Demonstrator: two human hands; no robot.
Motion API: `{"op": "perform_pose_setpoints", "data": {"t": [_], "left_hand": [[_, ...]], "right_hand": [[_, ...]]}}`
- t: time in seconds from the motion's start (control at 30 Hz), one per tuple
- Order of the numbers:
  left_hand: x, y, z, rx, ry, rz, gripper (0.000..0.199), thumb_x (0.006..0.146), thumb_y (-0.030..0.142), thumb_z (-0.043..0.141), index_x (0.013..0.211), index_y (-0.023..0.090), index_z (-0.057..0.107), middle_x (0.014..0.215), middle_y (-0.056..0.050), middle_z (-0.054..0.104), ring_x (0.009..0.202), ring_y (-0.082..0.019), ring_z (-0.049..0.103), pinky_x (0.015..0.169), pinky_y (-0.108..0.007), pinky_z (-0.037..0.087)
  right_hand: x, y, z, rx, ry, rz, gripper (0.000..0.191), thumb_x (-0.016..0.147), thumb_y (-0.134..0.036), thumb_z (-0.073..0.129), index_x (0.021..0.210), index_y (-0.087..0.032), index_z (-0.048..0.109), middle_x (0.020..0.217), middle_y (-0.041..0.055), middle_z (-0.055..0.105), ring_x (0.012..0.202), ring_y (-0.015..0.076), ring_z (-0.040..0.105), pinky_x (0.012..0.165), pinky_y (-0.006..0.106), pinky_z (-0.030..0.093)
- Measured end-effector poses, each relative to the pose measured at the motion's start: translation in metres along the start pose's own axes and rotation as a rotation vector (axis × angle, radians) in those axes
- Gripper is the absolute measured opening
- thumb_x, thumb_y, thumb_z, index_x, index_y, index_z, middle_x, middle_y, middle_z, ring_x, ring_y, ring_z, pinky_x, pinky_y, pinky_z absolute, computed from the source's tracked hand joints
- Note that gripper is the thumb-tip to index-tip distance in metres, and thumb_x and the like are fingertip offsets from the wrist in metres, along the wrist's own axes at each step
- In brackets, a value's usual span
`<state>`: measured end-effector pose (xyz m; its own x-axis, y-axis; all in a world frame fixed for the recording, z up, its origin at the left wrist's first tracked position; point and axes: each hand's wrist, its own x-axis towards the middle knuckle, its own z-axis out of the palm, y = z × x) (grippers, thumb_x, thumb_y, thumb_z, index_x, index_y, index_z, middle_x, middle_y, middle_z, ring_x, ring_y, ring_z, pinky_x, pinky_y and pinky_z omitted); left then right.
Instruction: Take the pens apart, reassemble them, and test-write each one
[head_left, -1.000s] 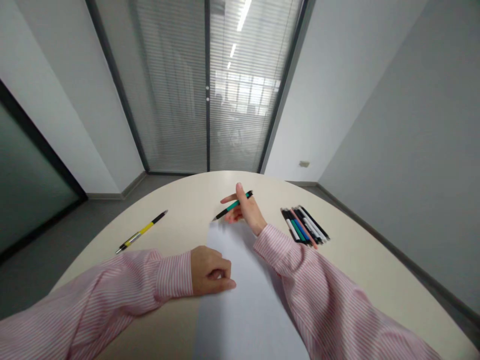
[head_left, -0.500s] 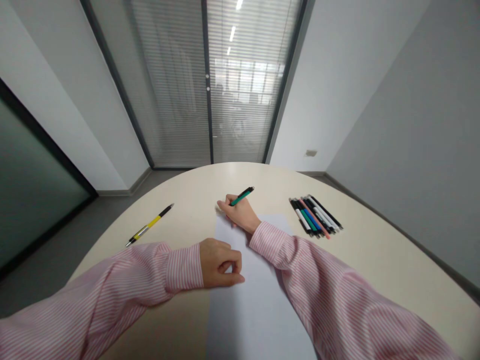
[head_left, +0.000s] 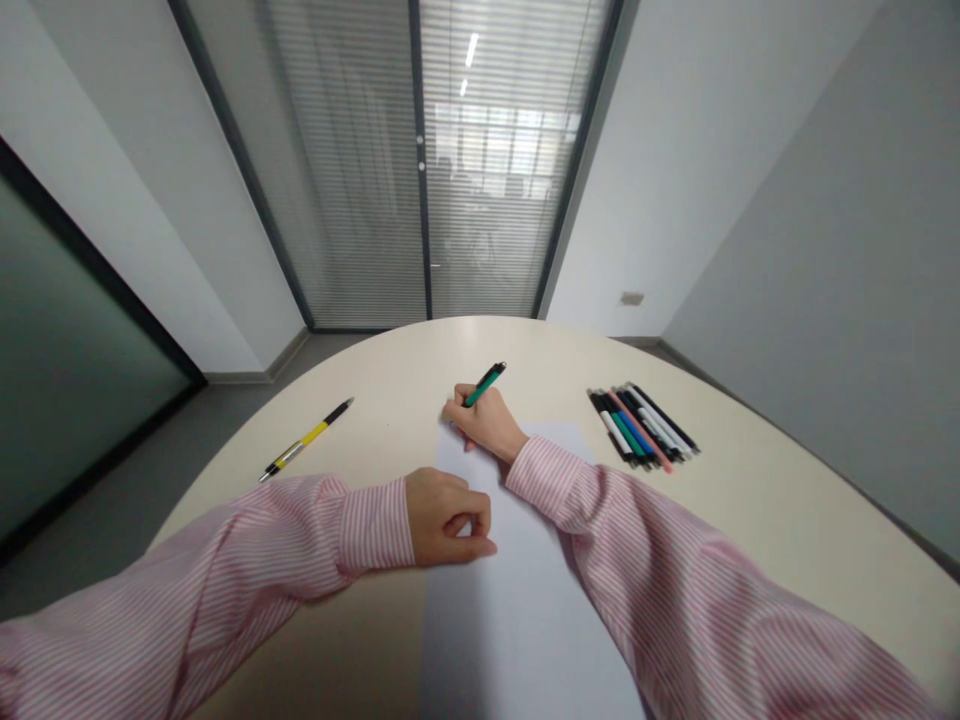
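My right hand (head_left: 487,420) grips a green-and-black pen (head_left: 486,384) near the top edge of a sheet of white paper (head_left: 525,610). The pen slants up to the right; its writing tip is hidden by my fingers. Lower on the sheet, at its left edge, rests my left hand (head_left: 448,518). Its fingers are loosely curled in, with nothing visible in them. Beyond my left sleeve lies a yellow-and-black pen (head_left: 307,440), apart from both hands.
To the right on the round cream table (head_left: 750,530) lies a row of several pens (head_left: 641,428) in black, white, green, blue and pink. A glass partition with blinds (head_left: 495,220) stands behind the table, with pale walls on either side.
The view has shifted slightly. In my right hand the pen stands a little steeper, and the fingers have shifted slightly. My left hand stays in place on the paper.
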<state>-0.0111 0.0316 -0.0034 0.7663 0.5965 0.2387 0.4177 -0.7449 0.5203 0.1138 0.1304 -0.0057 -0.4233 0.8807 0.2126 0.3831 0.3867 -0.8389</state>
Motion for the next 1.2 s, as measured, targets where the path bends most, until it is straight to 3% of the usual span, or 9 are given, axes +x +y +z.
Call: {"op": "perform_pose_setpoints", "data": {"t": [0.77,1.2], "left_hand": [[0.0001,0.002,-0.0012,-0.002,0.002,-0.019,0.019,0.077,0.032,0.063,0.065,0.017,0.056,0.044,0.009,0.036,0.047,-0.007,0.042,0.052,-0.016,0.033],[-0.0002,0.0019,-0.0016,0.009,-0.011,-0.029,0.02,0.077,0.032,0.063,0.066,0.017,0.057,0.045,0.009,0.036,0.047,-0.007,0.042,0.051,-0.016,0.032]], "right_hand": [[-0.0003,-0.0036,-0.0024,-0.092,0.023,0.015,0.021,0.075,-0.018,0.046,0.058,-0.02,0.034,0.041,-0.0081,0.038,0.029,0.0066,0.044,0.033,0.018,0.023],[-0.0018,-0.0063,-0.0016,0.025,0.066,0.065,0.023,0.071,-0.014,0.05,0.053,-0.02,0.036,0.039,-0.0092,0.033,0.024,0.0046,0.036,0.031,0.019,0.019]]}}
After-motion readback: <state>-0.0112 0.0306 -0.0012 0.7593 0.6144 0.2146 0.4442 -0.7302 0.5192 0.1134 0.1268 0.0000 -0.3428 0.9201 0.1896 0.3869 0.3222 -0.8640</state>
